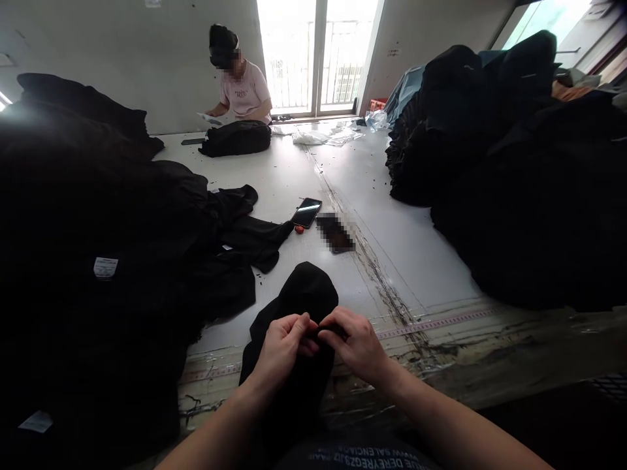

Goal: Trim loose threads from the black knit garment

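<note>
With the person's two hands as the centre of the clock, a large heap of black cloth garments (108, 202) fills the side from nine to ten o'clock, with a small white printed label (105, 268) showing on it. The heap lies on a white-topped bench (279, 183), its loose ends reaching inward. Towards eleven o'clock, at the far side, a person in a pale pink T-shirt (245, 91) holds a thin white item (211, 119) behind a folded black cloth bundle (238, 138).

At the centre, the left hand (283, 344) has its grip pinching a soft black cloth piece (308, 287), thumb against fingers. The piece lies at the near edge of the bench, spreading from under the hands towards twelve o'clock. A small round red object (299, 230) sits farther off at twelve o'clock, beside a flat dark-screened smartphone (307, 213); just right of that lies a pixelated dark flat object (336, 233). The right hand (355, 339), close to the left, also pinches the black cloth, though its fingers partly hide the spot. At three o'clock a pink measuring tape (435, 324) runs along the near edge. At two o'clock rises a tall pile of dark garments (514, 209).
</note>
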Demonstrator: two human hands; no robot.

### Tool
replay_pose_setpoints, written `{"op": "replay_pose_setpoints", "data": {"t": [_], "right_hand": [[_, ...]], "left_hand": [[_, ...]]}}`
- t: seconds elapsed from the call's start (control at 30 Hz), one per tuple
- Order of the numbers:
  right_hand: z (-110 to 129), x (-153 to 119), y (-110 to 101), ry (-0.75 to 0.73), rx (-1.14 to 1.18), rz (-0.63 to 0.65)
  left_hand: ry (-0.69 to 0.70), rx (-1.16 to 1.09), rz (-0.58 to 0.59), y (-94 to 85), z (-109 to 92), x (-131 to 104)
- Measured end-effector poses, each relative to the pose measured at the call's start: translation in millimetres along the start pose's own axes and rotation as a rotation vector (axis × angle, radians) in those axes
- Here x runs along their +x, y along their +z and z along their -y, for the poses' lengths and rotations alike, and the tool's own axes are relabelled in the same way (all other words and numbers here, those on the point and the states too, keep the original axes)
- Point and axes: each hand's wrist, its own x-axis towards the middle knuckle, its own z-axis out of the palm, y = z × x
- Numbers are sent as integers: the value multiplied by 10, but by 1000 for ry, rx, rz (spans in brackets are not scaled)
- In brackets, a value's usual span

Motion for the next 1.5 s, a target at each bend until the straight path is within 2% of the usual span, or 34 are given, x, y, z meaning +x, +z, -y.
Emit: {"op": "replay_pose_setpoints", "data": {"t": [0.07,0.13,0.33,0.4,0.5,0.57,0.73,0.97,1.13,1.3,1.4,1.5], "right_hand": [[-15,-2,-6,20,13,-1],[3,10,-25,32,11,12],[118,97,-224,27,-71,-79],[161,102,-317,35,-134,-38],[230,68,-394,36,-156,112],[268,37,-390,22,-141,156],[302,8,-330,-17,-133,155],[290,4,-337,-24,-134,138],[326,44,-432,-37,-62,31],[393,57,-404,-46,-32,90],[395,42,-278,-127,-31,56],[345,25,-136,-233,-95,46]], "left_hand": [[-42,-72,38,0,-8,-31],[-20,-62,40,17,-16,-71],[176,138,-158,64,14,-153],[215,192,-215,61,23,-174],[299,294,-254,62,25,-206],[380,368,-270,74,30,-221],[548,533,-296,110,72,-247],[609,633,-326,113,95,-285],[708,726,-351,96,124,-298],[863,694,-388,99,175,-281],[834,591,-340,119,174,-285],[640,411,-253,139,156,-305]]}}
